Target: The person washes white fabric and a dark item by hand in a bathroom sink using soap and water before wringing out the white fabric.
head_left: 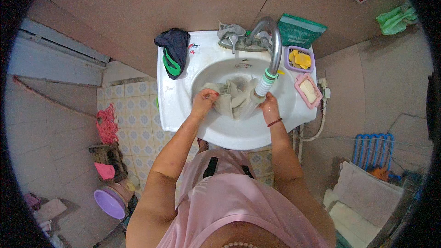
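A pale, wet cloth [225, 102] lies bunched in the white washbasin [220, 138]. At its left side my left hand [205, 102] pinches the edge between bent fingers. My right hand [270, 109], with a dark red band at the wrist, is at the cloth's right end, just under the tap's spout. Its fingers curl in against the pale fabric and are partly hidden. The curved metal tap [277, 41] ends in a ribbed white and green nozzle [265, 84] hanging over the cloth. Beneath the nozzle, water and fabric are hard to tell apart.
On the basin's right ledge stand a purple soap dish [298, 67] with yellow pieces and a pink dish [313, 104] with pale soap. Behind them leans a green pouch [301, 30]. A dark cloth [173, 48] drapes the left corner. A purple basin [109, 203] stands lower left.
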`<state>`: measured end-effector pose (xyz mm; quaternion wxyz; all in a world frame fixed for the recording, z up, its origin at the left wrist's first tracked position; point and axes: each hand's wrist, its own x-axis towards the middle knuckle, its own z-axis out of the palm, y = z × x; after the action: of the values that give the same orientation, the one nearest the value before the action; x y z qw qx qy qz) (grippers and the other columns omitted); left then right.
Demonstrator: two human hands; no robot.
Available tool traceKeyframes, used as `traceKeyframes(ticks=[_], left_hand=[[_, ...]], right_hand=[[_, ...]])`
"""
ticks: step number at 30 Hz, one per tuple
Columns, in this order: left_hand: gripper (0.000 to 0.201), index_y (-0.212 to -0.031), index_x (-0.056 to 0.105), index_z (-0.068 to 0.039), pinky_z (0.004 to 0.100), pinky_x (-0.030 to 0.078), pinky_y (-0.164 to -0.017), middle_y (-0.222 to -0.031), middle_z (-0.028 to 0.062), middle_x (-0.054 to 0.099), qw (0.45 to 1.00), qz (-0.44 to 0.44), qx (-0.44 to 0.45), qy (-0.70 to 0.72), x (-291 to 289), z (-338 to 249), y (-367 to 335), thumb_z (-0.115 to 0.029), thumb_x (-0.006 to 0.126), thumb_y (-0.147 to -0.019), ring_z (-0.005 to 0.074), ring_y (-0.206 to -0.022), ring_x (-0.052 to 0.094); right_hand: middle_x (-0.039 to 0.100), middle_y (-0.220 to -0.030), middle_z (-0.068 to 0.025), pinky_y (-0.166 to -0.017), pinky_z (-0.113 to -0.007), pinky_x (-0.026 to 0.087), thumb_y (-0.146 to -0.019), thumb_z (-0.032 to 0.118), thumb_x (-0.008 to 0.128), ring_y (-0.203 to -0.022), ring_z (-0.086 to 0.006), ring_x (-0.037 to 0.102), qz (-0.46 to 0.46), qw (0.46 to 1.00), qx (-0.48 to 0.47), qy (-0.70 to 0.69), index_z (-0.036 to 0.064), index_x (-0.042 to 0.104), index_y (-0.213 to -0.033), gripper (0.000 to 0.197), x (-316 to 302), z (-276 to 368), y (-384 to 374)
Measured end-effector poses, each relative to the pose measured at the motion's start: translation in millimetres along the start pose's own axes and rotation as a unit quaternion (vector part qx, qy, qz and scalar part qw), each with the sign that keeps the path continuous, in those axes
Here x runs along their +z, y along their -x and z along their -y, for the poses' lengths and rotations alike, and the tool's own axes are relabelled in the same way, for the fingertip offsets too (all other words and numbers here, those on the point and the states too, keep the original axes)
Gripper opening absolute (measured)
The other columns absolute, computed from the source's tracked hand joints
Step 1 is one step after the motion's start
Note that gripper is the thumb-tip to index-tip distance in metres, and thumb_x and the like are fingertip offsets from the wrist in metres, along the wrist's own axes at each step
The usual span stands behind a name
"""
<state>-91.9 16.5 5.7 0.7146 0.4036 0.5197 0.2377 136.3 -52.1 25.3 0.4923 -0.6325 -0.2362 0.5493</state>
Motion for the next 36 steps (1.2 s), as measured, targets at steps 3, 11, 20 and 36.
traceKeyframes(ticks=[3, 11, 20, 36], left_hand=[[0.028, -0.097, 0.053, -0.010, 0.0280, 0.042, -0.063, -0.083, 0.0043, 0.054, 0.992, -0.015, 0.080, -0.096, -8.8, 4.6, 1.7, -0.021, 0.057, -0.072, 0.0144, -0.072, 0.051], [0.032, -0.095, 0.055, -0.012, 0.0359, 0.041, -0.071, -0.090, 0.0147, 0.051, 0.715, -0.052, 0.177, -0.674, 41.6, -14.4, 27.4, -0.031, 0.056, -0.068, 0.0280, -0.075, 0.053], [0.022, -0.099, 0.048, -0.001, 0.0330, 0.045, -0.070, -0.088, 0.0086, 0.054, 0.974, -0.094, 0.206, -0.017, -34.3, -58.1, 75.9, -0.008, 0.042, -0.079, 0.0186, -0.082, 0.053], [0.024, -0.091, 0.045, -0.003, 0.0349, 0.044, -0.070, -0.082, 0.0077, 0.051, 0.912, -0.056, 0.173, 0.366, -18.8, -115.1, 111.3, -0.022, 0.041, -0.077, 0.0201, -0.079, 0.052]], right_hand=[[0.054, -0.096, -0.0045, -0.084, -0.032, 0.035, -0.082, 0.022, 0.044, -0.094, -0.0175, 0.047, 0.020, 0.950, -0.017, -0.312, 0.0051, 0.049, -0.101, 0.026, -4.4, 30.7, 8.8], [0.044, -0.111, -0.0044, -0.088, -0.036, 0.032, -0.080, 0.019, 0.047, -0.099, -0.0197, 0.044, 0.019, 0.917, 0.035, -0.398, 0.0062, 0.037, -0.112, 0.036, -2.7, 44.8, 18.2], [0.042, -0.109, -0.0177, -0.089, -0.033, 0.031, -0.058, 0.017, 0.065, -0.102, -0.0311, 0.039, -0.116, 0.764, -0.163, 0.613, -0.0002, 0.036, -0.112, 0.063, -29.8, 39.7, 1.2], [0.052, -0.094, -0.0107, -0.081, -0.031, 0.037, -0.073, 0.023, 0.050, -0.089, -0.0232, 0.048, -0.017, 0.983, -0.021, -0.179, 0.0064, 0.048, -0.099, 0.031, 59.6, -50.5, -55.1]])
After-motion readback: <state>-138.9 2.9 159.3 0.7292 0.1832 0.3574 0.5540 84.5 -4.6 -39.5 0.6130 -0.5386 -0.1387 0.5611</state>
